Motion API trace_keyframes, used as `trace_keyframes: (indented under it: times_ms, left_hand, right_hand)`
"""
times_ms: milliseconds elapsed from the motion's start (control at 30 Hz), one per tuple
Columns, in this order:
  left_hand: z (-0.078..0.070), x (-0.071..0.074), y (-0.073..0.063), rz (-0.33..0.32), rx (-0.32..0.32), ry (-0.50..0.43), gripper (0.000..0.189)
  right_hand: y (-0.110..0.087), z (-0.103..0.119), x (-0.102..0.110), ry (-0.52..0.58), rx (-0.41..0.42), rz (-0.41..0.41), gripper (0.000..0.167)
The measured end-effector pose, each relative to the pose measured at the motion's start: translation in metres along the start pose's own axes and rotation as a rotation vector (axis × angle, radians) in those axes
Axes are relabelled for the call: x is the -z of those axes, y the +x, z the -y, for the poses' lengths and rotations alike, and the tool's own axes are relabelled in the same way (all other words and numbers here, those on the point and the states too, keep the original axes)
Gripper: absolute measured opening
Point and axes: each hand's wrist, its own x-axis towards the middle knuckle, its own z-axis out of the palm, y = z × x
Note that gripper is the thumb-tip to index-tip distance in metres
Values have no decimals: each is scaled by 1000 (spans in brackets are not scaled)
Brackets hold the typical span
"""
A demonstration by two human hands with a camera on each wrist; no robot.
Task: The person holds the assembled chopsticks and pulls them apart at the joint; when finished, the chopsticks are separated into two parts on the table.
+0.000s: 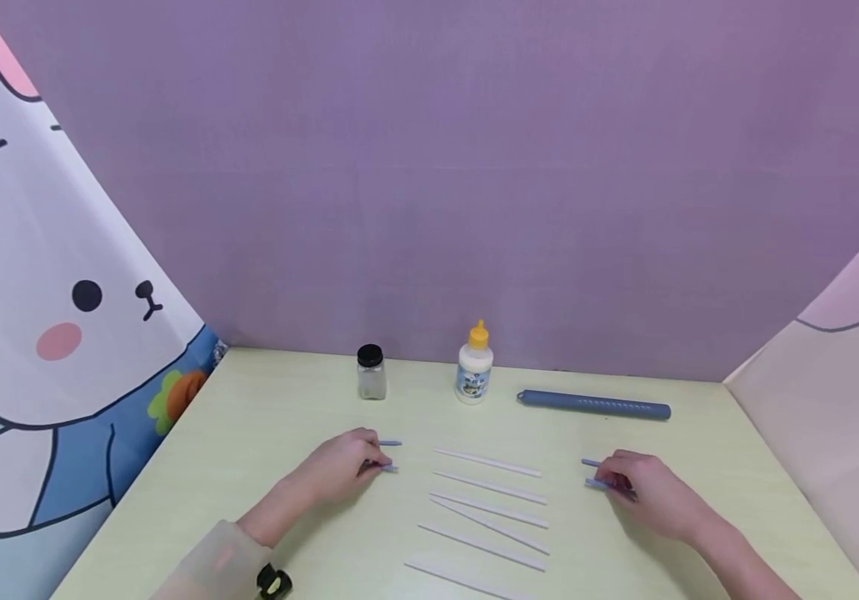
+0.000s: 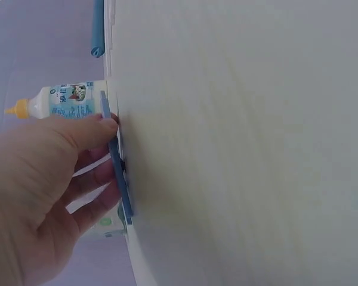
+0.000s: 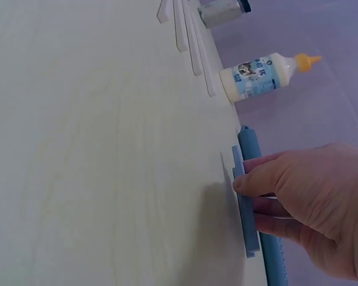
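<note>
In the head view my left hand (image 1: 342,467) is low over the table, left of a column of thin white sticks (image 1: 489,483). It holds thin blue sticks (image 2: 118,164) between thumb and fingers, their ends jutting out to the right. My right hand (image 1: 650,492) is on the other side of that column. Between its thumb and fingertips it pinches two slim blue sticks (image 3: 246,214), close over the tabletop. The white sticks lie roughly side by side, several of them slanting, with two nearly meeting at their left tips.
Along the back stand a small clear jar (image 1: 372,383) with a black lid and a white glue bottle (image 1: 474,373) with a yellow nozzle. To their right lies a blue-grey rod (image 1: 594,404). A purple cloth (image 1: 429,183) hangs behind the pale table (image 1: 197,483).
</note>
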Motion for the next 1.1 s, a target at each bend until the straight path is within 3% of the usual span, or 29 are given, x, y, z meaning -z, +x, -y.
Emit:
trace_keyframes:
  times_ms: [200, 367, 533, 700, 767, 933, 1100]
  left_hand:
    - [0, 0, 5, -30, 9, -15, 12]
    - [1, 3, 5, -35, 46, -25, 11]
    - [2, 9, 4, -12, 81, -23, 11]
    - [-1, 11, 5, 14, 94, -56, 7]
    - [-4, 11, 7, 13, 101, -69, 5]
    - [-22, 12, 24, 21, 121, -92, 11]
    - [-41, 6, 53, 1, 100, -109, 16]
  right_hand:
    - [0, -1, 1, -8, 21, 8, 30]
    - [8, 2, 4, 2, -32, 55, 26]
    - [13, 6, 3, 13, -58, 63, 24]
    - [6, 6, -2, 10, -51, 71, 23]
    - [3, 7, -4, 0, -31, 38, 23]
    - [17, 18, -7, -14, 22, -101, 27]
    - [47, 33, -8, 25, 55, -92, 24]
